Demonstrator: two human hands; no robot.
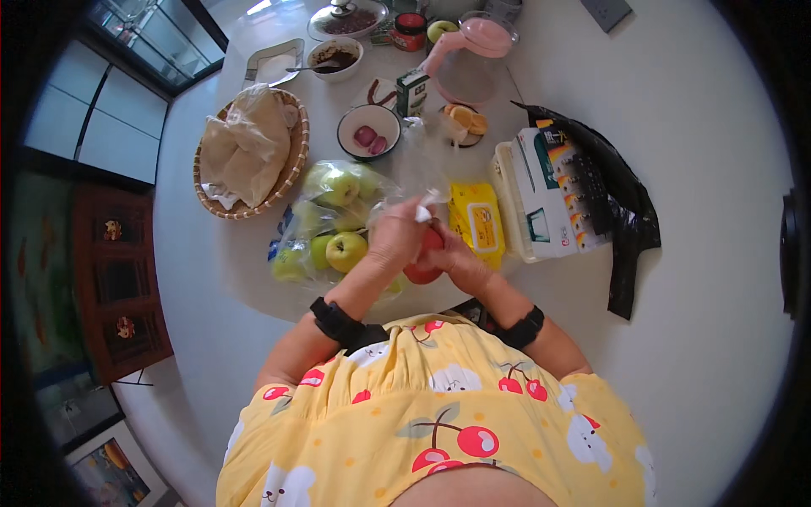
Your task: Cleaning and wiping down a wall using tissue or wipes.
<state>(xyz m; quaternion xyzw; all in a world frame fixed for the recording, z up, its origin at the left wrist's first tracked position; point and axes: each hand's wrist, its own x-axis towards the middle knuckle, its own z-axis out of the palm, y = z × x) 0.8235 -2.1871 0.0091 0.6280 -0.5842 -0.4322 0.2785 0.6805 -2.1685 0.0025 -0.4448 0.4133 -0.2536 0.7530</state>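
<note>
My left hand (396, 237) and my right hand (457, 256) meet near the table's front edge. Between them is a round red thing (423, 269), partly hidden by my fingers; what it is exactly I cannot tell. My right hand's fingers curl around its right side. Something small and white (423, 214) shows at my left fingertips. Just left of my hands, green apples (346, 251) lie in and around a clear plastic bag (317, 218). A yellow pack of wipes (476, 222) lies to the right of my hands.
A wicker basket (303, 149) holding cloth stands at the left. Ahead are a bowl with shallots (369, 141), a bowl of dark sauce (336, 60) with a spoon, and a pink-lidded pitcher (469, 70). Boxes (545, 190) and a black plastic bag (633, 222) lie at the right.
</note>
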